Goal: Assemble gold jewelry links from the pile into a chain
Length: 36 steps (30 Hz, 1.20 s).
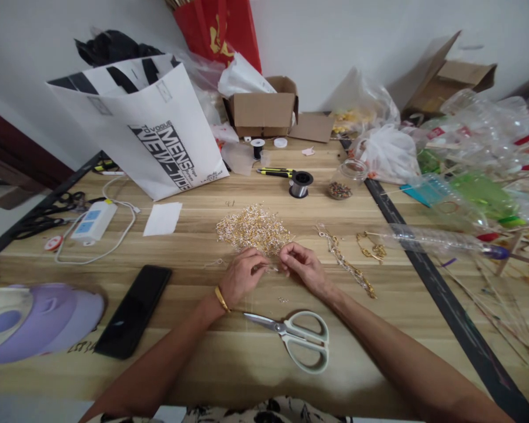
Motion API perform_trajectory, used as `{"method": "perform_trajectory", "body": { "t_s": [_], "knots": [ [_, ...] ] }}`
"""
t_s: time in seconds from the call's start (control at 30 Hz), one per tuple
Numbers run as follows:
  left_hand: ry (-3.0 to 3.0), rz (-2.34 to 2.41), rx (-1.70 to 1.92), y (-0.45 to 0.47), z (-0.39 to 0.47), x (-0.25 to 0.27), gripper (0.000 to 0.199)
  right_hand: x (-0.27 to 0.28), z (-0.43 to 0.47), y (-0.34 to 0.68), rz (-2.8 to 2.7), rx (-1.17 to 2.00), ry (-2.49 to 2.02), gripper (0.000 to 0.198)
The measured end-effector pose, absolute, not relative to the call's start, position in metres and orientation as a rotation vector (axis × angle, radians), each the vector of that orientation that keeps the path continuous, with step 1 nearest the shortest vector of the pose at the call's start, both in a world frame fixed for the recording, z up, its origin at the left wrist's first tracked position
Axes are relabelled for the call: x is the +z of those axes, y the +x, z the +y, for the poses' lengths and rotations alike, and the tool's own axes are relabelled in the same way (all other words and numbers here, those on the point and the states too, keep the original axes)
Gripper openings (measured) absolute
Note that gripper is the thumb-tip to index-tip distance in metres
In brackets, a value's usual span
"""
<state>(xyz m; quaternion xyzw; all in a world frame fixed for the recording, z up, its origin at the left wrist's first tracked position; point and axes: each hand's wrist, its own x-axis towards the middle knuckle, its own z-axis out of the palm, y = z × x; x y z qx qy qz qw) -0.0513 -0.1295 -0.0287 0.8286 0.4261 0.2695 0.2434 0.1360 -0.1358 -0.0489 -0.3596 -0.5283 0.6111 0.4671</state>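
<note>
A heap of small gold and silver beads (pixel 254 228) lies mid-table, just beyond my hands. My left hand (pixel 245 271), with a gold bracelet at the wrist, is closed, thumb and forefinger pinched together. What sits in that pinch is too small to name. Close beside it, my right hand (pixel 303 265) is also closed in a pinch, its contents hidden or too fine to make out. Something thin and shiny shows between the two hands. Scissors with pale handles (pixel 306 341) lie nearer to me. To the right rests a gold and silver beaded strand (pixel 348 264).
A black phone (pixel 134 311) and a purple plastic object (pixel 48 320) lie left. Behind are a wire spool (pixel 300 184), a yellow-black cutter (pixel 275 172), a jar of beads (pixel 340 189), a white paper bag (pixel 158 129) and a cardboard box (pixel 263 111). Plastic bottles (pixel 489 147) crowd the right.
</note>
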Motion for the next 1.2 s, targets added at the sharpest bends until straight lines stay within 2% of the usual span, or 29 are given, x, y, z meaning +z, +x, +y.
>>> {"method": "perform_trajectory", "body": {
  "t_s": [0.27,0.5,0.67,0.93,1.2],
  "knots": [
    [2.567,1.049,0.469,-0.0584,-0.1281,-0.0316,0.009,-0.0478,-0.1389,0.1350,-1.291,1.325,-1.028,0.027],
    [2.640,0.997,0.399,-0.0572,-0.1263,-0.0340,0.018,-0.0490,-0.1374,0.1359,-1.332,1.353,-1.024,0.027],
    [2.654,0.996,0.402,-0.0547,-0.1270,-0.0321,0.016,-0.0499,-0.1367,0.1358,-1.371,1.363,-1.019,0.028],
    [2.159,1.177,0.610,-0.0558,-0.1225,-0.0339,0.006,-0.0474,-0.1361,0.1351,-1.382,1.345,-1.019,0.030],
    [1.821,1.192,0.714,-0.0573,-0.1199,-0.0359,0.008,-0.0502,-0.1343,0.1345,-1.429,1.331,-0.997,0.029]
  ]
}}
